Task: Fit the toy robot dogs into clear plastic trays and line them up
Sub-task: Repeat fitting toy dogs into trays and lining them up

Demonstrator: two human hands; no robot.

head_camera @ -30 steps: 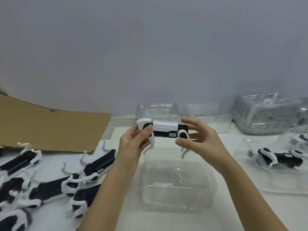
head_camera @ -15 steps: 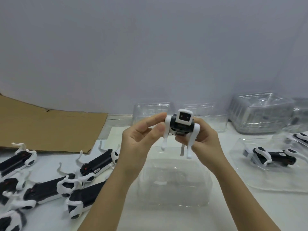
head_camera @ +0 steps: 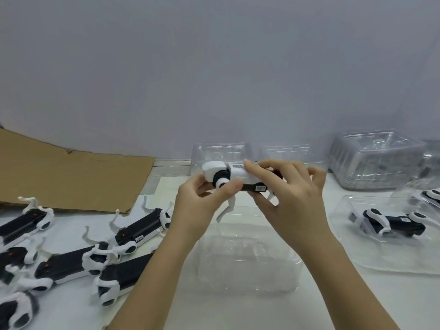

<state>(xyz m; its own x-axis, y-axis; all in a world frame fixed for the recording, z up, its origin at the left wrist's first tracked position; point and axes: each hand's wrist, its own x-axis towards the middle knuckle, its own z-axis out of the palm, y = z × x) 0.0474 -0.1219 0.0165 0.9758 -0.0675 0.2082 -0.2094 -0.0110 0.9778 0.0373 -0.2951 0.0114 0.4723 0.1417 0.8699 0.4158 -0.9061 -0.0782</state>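
A black and white toy robot dog (head_camera: 234,176) is held in the air above an empty clear plastic tray (head_camera: 247,258). It lies lengthwise, left to right, with its legs hanging down. My left hand (head_camera: 202,203) pinches its left end at the round leg joint. My right hand (head_camera: 288,194) grips its right half from above. Several loose toy dogs (head_camera: 140,226) lie on the white table at the left. At the right, another dog (head_camera: 390,223) lies in a clear tray (head_camera: 357,256).
A brown cardboard sheet (head_camera: 71,179) lies at the back left. Stacks of clear trays (head_camera: 373,160) stand along the wall at the back right, with two more clear trays (head_camera: 221,151) behind my hands. A further tray with a dog (head_camera: 428,195) shows at the right edge.
The toy dog has been turned from facing me to lying sideways again. My right hand now covers its right half from above.
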